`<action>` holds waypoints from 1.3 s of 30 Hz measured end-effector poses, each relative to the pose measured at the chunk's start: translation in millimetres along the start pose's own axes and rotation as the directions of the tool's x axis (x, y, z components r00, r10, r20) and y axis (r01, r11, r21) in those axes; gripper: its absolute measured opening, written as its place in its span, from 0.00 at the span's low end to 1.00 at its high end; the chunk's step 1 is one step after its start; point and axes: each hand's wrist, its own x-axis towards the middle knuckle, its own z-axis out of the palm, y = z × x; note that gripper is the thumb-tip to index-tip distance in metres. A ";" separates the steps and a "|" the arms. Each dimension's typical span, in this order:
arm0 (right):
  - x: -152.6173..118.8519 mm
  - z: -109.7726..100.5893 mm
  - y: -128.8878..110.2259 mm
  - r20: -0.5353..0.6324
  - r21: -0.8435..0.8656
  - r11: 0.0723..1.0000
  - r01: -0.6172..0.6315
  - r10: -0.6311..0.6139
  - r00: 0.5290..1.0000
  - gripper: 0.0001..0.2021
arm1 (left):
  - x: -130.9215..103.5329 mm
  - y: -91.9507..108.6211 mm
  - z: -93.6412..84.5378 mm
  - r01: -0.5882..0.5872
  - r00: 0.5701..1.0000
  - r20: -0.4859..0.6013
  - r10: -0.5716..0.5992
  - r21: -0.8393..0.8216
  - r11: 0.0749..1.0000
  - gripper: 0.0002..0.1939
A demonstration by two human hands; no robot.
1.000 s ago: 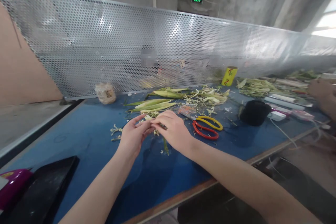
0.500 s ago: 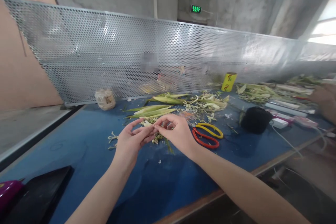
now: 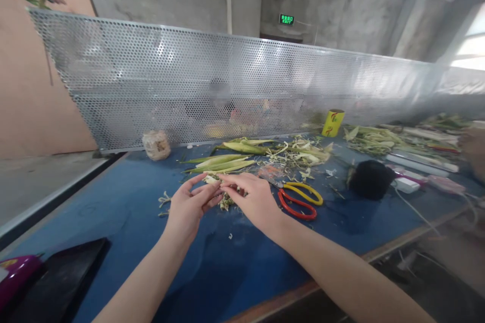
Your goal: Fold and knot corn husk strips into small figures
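Note:
Over the blue table (image 3: 125,222), my left hand (image 3: 191,202) is closed round a small pale corn husk piece (image 3: 211,179), thumb against fingers. My right hand (image 3: 253,199) meets it from the right, its fingertips pinched at the same piece; the exact grip is partly hidden. Behind my hands lie green corn husks (image 3: 223,162). Scissors (image 3: 299,202) with one yellow and one red handle rest right of my right hand. Small husk scraps (image 3: 226,203) lie under and between the hands.
A perforated metal screen (image 3: 182,75) runs along the back. Near it stand a wrapped roll (image 3: 156,145) and a yellow can (image 3: 333,122). A black object (image 3: 371,179), cables and more husks (image 3: 375,140) lie at right. At lower left is a black tray (image 3: 71,272) beside a purple object (image 3: 20,275).
My right hand's fingers have straightened and shifted slightly left over the piece. My left hand keeps its hold. The whole view has shifted a little.

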 end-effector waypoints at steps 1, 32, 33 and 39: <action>-0.6 0.6 0.5 -0.006 0.000 1.000 0.013 -0.013 1.000 0.13 | 0.0 0.0 0.3 0.005 1.000 -0.001 -0.005 0.001 1.000 0.17; 1.5 -3.2 2.9 -0.005 0.168 0.977 -0.135 0.138 0.990 0.05 | -2.9 9.7 0.3 -0.216 0.976 0.030 0.215 0.246 0.945 0.30; 2.3 -3.9 2.0 -0.001 0.163 0.977 -0.134 0.136 0.991 0.05 | -2.6 10.0 -0.3 -0.217 0.976 0.036 0.215 0.240 0.946 0.30; 5.6 -10.6 -2.9 0.003 0.148 0.981 -0.126 0.127 0.992 0.05 | -3.8 12.1 -0.1 -0.249 0.968 0.024 0.250 0.218 0.944 0.27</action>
